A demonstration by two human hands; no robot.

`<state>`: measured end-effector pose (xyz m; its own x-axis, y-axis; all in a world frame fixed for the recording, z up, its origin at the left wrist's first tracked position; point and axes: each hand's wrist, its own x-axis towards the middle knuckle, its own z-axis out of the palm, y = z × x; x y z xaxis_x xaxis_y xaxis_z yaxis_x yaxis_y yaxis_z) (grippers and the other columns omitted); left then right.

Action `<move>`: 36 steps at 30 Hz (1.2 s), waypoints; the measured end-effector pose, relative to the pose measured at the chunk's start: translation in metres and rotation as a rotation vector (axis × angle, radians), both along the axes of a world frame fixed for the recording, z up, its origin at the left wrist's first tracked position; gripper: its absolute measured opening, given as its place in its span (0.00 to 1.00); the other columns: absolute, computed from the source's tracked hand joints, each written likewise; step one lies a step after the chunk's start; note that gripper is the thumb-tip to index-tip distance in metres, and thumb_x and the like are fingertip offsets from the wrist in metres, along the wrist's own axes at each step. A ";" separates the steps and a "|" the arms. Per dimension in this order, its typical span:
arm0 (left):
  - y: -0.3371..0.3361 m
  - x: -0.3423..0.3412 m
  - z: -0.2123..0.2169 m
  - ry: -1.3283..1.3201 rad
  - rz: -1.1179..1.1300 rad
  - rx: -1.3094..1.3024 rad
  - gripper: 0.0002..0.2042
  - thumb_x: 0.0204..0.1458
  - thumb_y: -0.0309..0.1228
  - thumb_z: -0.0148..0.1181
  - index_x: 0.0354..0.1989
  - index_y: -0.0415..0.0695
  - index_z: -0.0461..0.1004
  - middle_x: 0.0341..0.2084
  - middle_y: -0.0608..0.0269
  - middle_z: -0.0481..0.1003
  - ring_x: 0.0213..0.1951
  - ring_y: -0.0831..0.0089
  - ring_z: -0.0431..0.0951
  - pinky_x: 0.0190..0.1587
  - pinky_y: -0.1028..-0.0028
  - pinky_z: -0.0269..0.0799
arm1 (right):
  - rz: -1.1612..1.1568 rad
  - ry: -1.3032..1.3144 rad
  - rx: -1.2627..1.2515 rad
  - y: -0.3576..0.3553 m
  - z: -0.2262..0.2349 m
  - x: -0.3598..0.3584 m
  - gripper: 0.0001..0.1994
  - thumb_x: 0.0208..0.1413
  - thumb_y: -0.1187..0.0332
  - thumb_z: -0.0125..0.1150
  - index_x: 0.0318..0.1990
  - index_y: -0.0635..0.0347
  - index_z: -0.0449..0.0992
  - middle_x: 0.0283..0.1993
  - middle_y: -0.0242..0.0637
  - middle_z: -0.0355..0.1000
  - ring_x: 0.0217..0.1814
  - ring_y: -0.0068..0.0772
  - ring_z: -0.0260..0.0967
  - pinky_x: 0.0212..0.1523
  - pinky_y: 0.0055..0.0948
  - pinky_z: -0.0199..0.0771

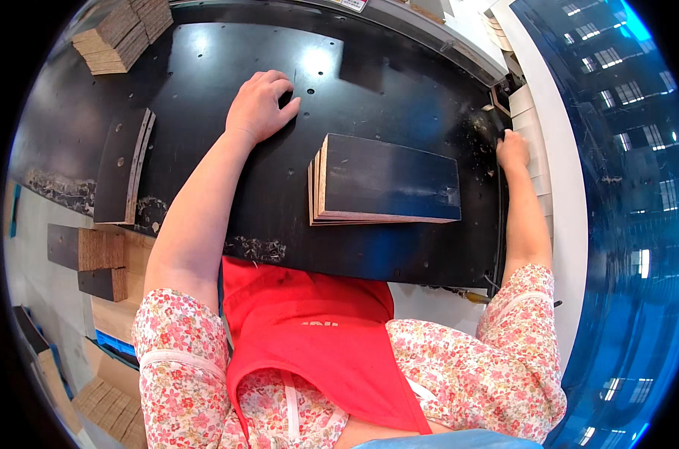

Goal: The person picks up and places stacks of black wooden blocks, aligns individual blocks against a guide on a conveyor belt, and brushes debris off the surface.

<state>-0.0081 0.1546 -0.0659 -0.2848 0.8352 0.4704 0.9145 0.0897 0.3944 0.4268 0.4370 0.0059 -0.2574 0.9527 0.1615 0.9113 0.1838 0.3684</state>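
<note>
My left hand [261,106] rests on the black tabletop [369,90], its fingers loosely curled and the thumb held apart. Nothing shows between them. At the table's right edge my right hand [514,149] is closed around something dark and narrow, mostly hidden by the fingers. Between my arms lies a small stack of rectangular boards [388,179] with dark faces and light layered edges, slightly out of line with one another.
Another couple of dark boards [119,168] lie at the table's left. A taller block of stacked boards [123,41] stands at the far left corner. Below the left edge are more boards [100,251]. A white ledge [552,120] and blue glossy sheet [635,224] run along the right.
</note>
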 end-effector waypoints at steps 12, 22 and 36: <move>0.001 0.000 0.001 -0.011 -0.006 0.001 0.12 0.53 0.37 0.62 0.39 0.42 0.80 0.47 0.63 0.76 0.53 0.61 0.73 0.58 0.64 0.68 | 0.139 0.849 0.265 0.035 -0.012 0.034 0.20 0.52 0.53 0.65 0.40 0.64 0.81 0.38 0.51 0.80 0.46 0.56 0.76 0.47 0.46 0.74; 0.004 0.000 -0.001 0.000 -0.018 0.018 0.12 0.53 0.37 0.62 0.38 0.42 0.80 0.48 0.62 0.76 0.53 0.61 0.73 0.58 0.64 0.68 | 0.173 0.826 0.468 0.024 -0.020 0.042 0.18 0.56 0.54 0.62 0.42 0.62 0.81 0.40 0.51 0.79 0.44 0.55 0.77 0.46 0.46 0.75; 0.001 0.000 0.001 -0.010 -0.012 0.006 0.12 0.53 0.38 0.62 0.38 0.42 0.80 0.48 0.61 0.76 0.53 0.61 0.73 0.58 0.64 0.68 | 0.053 0.919 0.130 0.040 -0.031 0.054 0.19 0.55 0.53 0.63 0.40 0.62 0.81 0.40 0.48 0.80 0.44 0.53 0.77 0.46 0.43 0.74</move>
<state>-0.0080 0.1555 -0.0647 -0.2798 0.8355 0.4729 0.9114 0.0763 0.4044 0.4811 0.4775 -0.0253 -0.0181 0.9033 0.4287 0.8470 0.2417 -0.4734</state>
